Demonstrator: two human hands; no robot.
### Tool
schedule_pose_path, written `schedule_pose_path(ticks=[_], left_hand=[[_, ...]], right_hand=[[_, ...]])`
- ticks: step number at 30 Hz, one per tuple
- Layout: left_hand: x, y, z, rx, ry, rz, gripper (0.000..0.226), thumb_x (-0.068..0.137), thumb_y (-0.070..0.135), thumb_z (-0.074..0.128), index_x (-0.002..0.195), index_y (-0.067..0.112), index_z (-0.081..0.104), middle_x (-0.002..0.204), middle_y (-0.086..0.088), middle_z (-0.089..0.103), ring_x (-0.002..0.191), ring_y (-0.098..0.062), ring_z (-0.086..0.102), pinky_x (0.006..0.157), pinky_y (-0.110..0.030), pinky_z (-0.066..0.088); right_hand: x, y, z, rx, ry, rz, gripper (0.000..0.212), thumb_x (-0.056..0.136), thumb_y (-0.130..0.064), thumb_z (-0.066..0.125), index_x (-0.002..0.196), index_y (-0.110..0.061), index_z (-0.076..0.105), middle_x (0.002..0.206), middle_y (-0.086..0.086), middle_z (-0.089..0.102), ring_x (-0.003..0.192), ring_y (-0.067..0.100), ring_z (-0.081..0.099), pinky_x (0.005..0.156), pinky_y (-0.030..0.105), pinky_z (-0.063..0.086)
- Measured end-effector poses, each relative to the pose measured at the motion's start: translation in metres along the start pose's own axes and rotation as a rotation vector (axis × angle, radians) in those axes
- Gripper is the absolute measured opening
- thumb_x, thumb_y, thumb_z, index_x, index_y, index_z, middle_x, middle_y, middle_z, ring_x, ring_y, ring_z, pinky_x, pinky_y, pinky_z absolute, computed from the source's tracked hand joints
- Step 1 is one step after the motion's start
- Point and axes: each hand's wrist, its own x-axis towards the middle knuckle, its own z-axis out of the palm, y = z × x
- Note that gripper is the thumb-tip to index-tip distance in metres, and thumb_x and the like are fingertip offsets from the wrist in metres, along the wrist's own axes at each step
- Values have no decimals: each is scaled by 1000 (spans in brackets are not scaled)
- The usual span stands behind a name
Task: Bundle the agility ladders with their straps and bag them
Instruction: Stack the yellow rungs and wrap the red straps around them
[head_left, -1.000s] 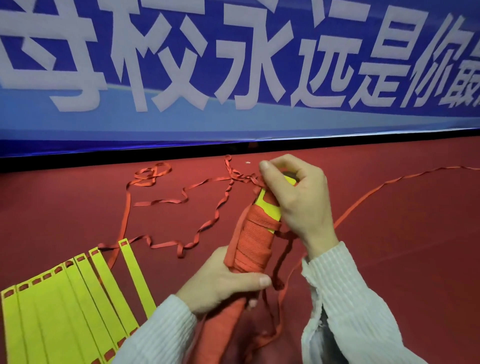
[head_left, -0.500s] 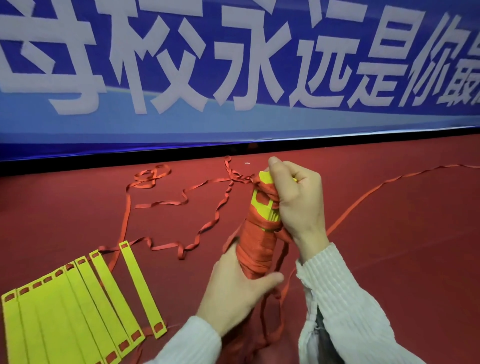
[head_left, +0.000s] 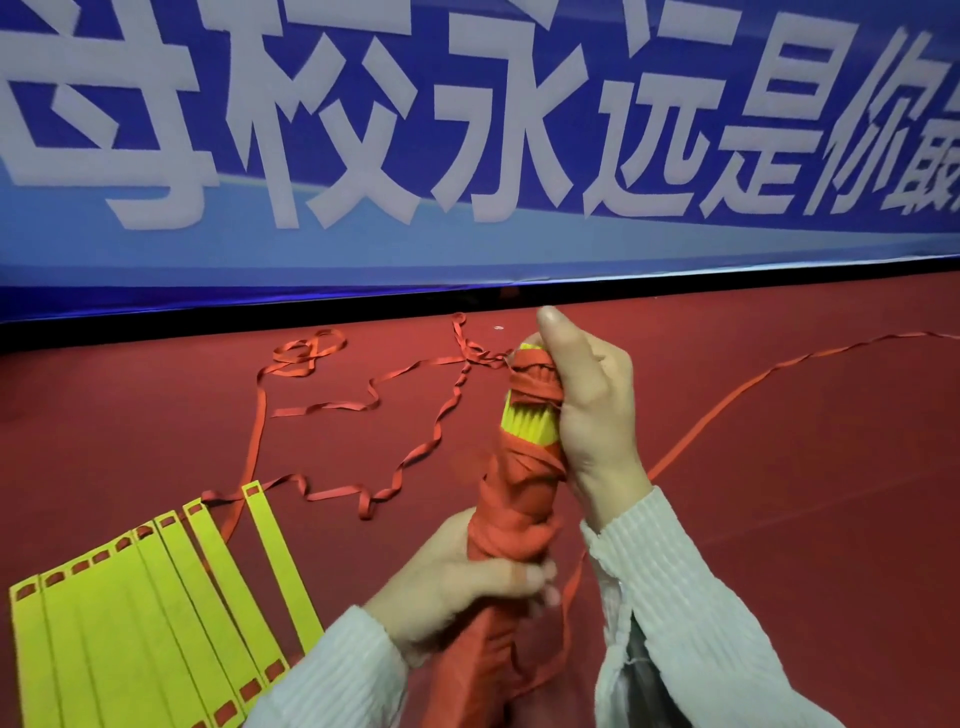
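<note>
A bundle of yellow ladder rungs (head_left: 530, 428) stands upright, wound with orange strap and sunk into an orange bag (head_left: 511, 514). My right hand (head_left: 592, 410) grips the bundle's top end, thumb pointing up. Lower down, my left hand (head_left: 467, 582) clasps the bag's fabric around the bundle. A second ladder of flat yellow rungs (head_left: 156, 613) lies fanned out on the floor at the lower left. Its loose orange strap (head_left: 363, 405) trails in loops across the red floor.
A red carpeted floor (head_left: 779, 519) surrounds me. A blue banner with large white characters (head_left: 467, 130) hangs along the back wall. One orange strap (head_left: 753, 379) runs off to the right edge.
My left hand has slid down the bundle and the orange bag has come higher around it. My right hand shifted its grip at the top. The view moved slightly.
</note>
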Motion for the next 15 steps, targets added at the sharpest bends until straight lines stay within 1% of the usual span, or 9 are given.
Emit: schedule_pose_path(ticks=[2,4,5,7,9,10,11,13,15], left_hand=[[6,-7,9,271,201,115,57,64,33,93,111,16,66,104,0,77,94,-18,73,88,-44,58],[9,-10,17,438,363,234,51,66,38,94,108,29,67,101,10,78,94,-8,73,86,-40,57],[9,-7,17,432,364,254,38,68,33,92,96,29,69,90,11,77,83,-5,70,80,-34,55],[3,9,9,366,156,195,16,72,20,85,69,23,69,67,5,70,61,-10,61,67,-30,51],[0,22,2,258,-38,103,16,74,16,81,63,20,70,61,-8,66,56,-19,59,65,-29,51],[-1,23,4,198,-24,94,13,74,18,82,67,20,72,65,-9,68,59,-21,61,67,-31,52],[0,22,7,211,61,111,15,72,23,86,76,21,71,70,-3,70,63,-19,63,68,-31,52],[6,8,15,428,328,176,43,65,39,93,93,25,63,78,11,71,70,-7,63,69,-27,51],[7,0,17,508,413,211,46,64,40,91,92,26,58,74,13,67,67,-4,58,67,-28,48]], right_hand=[[4,1,-2,-192,176,-41,59,94,-41,70,50,-11,44,52,8,35,52,24,33,52,36,33],[3,2,-4,-247,125,-58,52,95,-41,70,53,-15,53,52,-1,45,53,15,44,58,33,38],[2,0,-5,-195,21,-50,43,93,-44,69,64,-12,64,59,5,57,59,18,57,62,35,45],[-2,-6,-8,-47,-162,4,41,91,-43,66,95,-2,70,76,23,70,71,27,71,66,33,53],[0,-8,-10,-42,-153,-10,42,87,-42,67,95,0,69,75,29,67,65,34,70,61,34,54],[3,-5,-10,-119,-63,-45,37,86,-42,69,88,-5,70,72,26,66,64,37,69,61,40,54],[4,-4,-8,-203,40,-69,31,86,-43,71,80,-13,72,68,16,68,65,36,69,64,44,55],[6,1,-6,-295,160,-46,31,87,-48,73,78,-18,72,66,3,71,67,25,71,69,47,58],[4,4,-9,-200,7,31,38,88,-51,70,89,-14,73,75,13,73,71,25,73,70,43,58]])
